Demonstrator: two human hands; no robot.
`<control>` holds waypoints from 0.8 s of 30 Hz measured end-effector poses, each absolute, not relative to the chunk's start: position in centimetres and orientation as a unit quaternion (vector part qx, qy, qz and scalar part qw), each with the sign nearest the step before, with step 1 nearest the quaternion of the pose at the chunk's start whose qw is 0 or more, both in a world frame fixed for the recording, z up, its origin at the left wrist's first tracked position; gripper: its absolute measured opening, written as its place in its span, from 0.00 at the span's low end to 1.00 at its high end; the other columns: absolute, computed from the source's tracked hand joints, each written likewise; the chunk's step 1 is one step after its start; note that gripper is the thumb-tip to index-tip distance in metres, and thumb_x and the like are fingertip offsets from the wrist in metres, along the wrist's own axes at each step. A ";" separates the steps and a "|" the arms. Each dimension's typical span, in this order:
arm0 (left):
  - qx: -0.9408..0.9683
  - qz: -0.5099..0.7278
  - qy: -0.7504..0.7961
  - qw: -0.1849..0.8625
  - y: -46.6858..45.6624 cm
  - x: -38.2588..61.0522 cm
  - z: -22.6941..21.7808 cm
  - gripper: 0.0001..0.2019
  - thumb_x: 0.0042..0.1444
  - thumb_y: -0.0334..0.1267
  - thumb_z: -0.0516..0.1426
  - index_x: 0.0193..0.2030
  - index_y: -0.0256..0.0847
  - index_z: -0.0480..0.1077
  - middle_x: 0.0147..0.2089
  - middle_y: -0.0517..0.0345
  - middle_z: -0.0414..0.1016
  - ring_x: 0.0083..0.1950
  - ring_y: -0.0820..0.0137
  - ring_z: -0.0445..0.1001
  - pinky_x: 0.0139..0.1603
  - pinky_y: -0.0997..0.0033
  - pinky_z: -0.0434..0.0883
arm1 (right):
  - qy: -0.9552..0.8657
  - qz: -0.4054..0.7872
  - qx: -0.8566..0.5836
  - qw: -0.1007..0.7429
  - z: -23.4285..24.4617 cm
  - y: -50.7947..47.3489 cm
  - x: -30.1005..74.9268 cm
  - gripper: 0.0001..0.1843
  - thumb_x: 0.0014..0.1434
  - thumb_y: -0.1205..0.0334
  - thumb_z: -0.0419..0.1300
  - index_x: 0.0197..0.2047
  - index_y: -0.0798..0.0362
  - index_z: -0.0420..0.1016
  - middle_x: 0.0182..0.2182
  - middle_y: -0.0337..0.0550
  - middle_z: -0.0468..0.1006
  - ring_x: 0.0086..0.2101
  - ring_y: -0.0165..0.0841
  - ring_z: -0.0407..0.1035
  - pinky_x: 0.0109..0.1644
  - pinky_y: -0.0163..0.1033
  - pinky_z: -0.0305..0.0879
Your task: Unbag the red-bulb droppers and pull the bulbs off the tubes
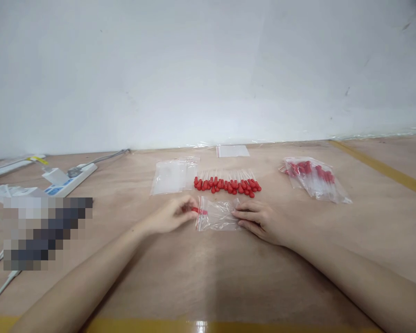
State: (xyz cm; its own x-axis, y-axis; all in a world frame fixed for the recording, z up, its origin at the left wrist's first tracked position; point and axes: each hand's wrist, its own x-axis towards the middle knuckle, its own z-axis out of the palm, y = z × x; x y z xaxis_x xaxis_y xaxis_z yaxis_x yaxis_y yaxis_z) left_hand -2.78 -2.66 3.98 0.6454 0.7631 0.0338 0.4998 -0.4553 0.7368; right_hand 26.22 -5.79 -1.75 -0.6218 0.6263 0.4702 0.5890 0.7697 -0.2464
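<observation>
A small clear zip bag [217,214] lies flat on the wooden table [208,273] in front of me, with a red-bulbed dropper at its left mouth. My left hand [173,214] pinches the red dropper [198,210] at the bag's opening. At the bag's right end my right hand [260,219] rests with its fingers laid flat, holding the bag down. Just behind the bag lies a row of several loose droppers with red bulbs [228,182].
A stack of empty zip bags [171,177] lies behind my left hand, another flat bag [232,151] near the wall. Filled bags of droppers [314,178] sit at the right. A power strip [69,181] and cables lie at the far left, beside a blurred patch.
</observation>
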 end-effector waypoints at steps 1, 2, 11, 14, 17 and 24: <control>0.827 0.183 0.393 0.358 -2.1 -3.9 4.9 0.11 0.54 0.45 0.54 0.36 0.38 0.66 0.34 0.57 0.71 0.35 0.72 0.69 0.36 0.72 0.67 | -0.899 0.033 -0.338 0.276 -1.7 -5.8 26.3 0.16 0.59 0.59 0.51 0.49 0.48 0.71 0.45 0.46 0.72 0.44 0.35 0.67 0.47 0.43 0.65; 0.818 0.196 0.401 0.362 -1.5 -5.0 5.7 0.11 0.52 0.45 0.55 0.36 0.39 0.67 0.34 0.57 0.72 0.35 0.71 0.70 0.37 0.72 0.68 | -0.899 0.032 -0.339 0.277 -1.7 -5.9 26.3 0.16 0.59 0.59 0.51 0.49 0.49 0.71 0.45 0.46 0.72 0.44 0.35 0.67 0.47 0.43 0.65; 0.639 0.511 0.539 0.197 3.6 -7.3 4.0 0.14 0.40 0.45 0.62 0.30 0.38 0.69 0.32 0.56 0.75 0.32 0.69 0.74 0.35 0.69 0.72 | -0.900 0.023 -0.338 0.273 -1.4 -6.0 26.3 0.15 0.60 0.59 0.51 0.48 0.49 0.71 0.44 0.45 0.73 0.43 0.34 0.67 0.47 0.43 0.65; 0.679 0.438 0.548 0.216 4.4 -5.1 1.6 0.15 0.40 0.48 0.62 0.30 0.38 0.70 0.31 0.54 0.75 0.31 0.67 0.74 0.34 0.67 0.72 | -0.900 0.017 -0.340 0.273 -1.3 -6.1 26.2 0.15 0.60 0.59 0.51 0.48 0.49 0.71 0.44 0.46 0.73 0.43 0.35 0.66 0.47 0.43 0.65; 0.723 0.360 0.535 0.247 4.8 -4.0 0.5 0.20 0.38 0.50 0.63 0.34 0.37 0.71 0.33 0.53 0.76 0.34 0.65 0.75 0.38 0.66 0.72 | -0.901 0.015 -0.338 0.272 -1.2 -6.1 26.2 0.15 0.60 0.59 0.50 0.48 0.50 0.71 0.44 0.46 0.73 0.43 0.35 0.66 0.47 0.43 0.65; 0.765 0.349 0.524 0.137 0.9 -2.7 2.4 0.17 0.53 0.51 0.53 0.38 0.39 0.71 0.40 0.52 0.74 0.40 0.65 0.73 0.43 0.65 0.70 | -0.910 0.028 -0.337 0.240 -0.8 -6.3 26.1 0.19 0.60 0.55 0.50 0.52 0.49 0.68 0.48 0.47 0.70 0.47 0.36 0.64 0.50 0.45 0.63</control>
State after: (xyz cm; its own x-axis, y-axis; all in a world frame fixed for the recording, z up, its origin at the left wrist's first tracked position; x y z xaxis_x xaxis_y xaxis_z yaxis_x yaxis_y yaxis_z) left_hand -2.66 0.92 2.38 0.2070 0.8969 0.3909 0.7057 -0.4136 0.5752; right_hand 26.14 -6.28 -0.80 -0.6586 0.6264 0.4170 0.5993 0.7717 -0.2129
